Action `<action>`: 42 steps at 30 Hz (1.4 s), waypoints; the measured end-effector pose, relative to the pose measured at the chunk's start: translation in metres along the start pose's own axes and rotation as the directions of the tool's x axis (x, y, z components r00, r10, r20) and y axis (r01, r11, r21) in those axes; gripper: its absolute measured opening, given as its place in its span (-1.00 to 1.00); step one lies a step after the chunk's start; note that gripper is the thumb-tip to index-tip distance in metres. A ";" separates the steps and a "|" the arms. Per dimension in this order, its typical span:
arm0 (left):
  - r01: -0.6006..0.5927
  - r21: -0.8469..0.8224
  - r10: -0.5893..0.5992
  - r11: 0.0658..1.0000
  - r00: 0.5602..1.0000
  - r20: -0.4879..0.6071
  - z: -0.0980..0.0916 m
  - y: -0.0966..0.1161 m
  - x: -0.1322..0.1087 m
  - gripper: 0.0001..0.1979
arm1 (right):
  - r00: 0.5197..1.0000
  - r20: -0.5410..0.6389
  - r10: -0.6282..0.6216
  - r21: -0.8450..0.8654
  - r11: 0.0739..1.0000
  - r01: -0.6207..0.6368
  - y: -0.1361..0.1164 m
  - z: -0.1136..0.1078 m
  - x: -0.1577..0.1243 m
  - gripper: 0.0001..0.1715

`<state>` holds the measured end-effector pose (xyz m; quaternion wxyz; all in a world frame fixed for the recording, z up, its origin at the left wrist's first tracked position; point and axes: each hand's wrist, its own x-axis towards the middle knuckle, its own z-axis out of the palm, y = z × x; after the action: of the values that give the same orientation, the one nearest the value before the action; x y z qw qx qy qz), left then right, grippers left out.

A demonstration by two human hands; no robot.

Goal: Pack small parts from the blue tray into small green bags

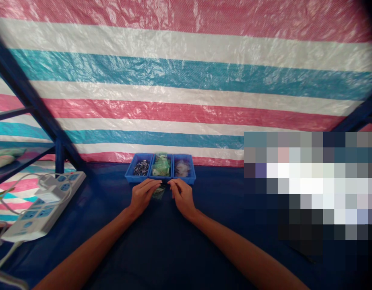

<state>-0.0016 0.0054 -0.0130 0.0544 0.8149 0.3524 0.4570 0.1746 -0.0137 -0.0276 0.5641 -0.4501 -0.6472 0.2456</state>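
Soft dim light, warped edges

Free passage across the dark blue tabletop (113, 257) from the left hand (142, 197) over to the power strip (44, 205). Narrow gap between the hands, with a small packet (158, 192) lying in it. Straight ahead, blocking any forward reach, a blue divided tray (137, 179) just past the hands, then a striped tarp wall (186, 80). Right of the right hand (182, 197), more passable tabletop.

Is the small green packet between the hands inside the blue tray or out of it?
Out: the small green packet is in front of the blue tray, between the left hand and right hand.
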 end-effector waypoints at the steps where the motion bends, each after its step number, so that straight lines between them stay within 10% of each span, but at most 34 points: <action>1: 0.005 0.008 -0.005 1.000 1.000 -0.005 0.000 -0.001 -0.001 -0.81 | 1.000 0.001 0.001 0.000 1.000 -0.001 0.000 0.000 0.000 -0.65; 29: 0.406 -0.310 -0.384 0.860 0.914 0.132 0.003 0.005 0.000 -0.70 | 0.988 0.108 -0.114 0.019 0.994 0.112 0.007 0.004 0.002 -0.83; 42: 0.355 -0.174 -0.330 0.918 0.931 0.158 0.004 0.004 -0.001 -0.72 | 0.997 0.061 -0.036 0.001 0.999 0.036 0.002 0.002 0.000 -0.77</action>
<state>0.0036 0.0026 -0.0142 0.2373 0.7581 0.4377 0.4213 0.1731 -0.0124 -0.0302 0.5484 -0.4306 -0.6722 0.2489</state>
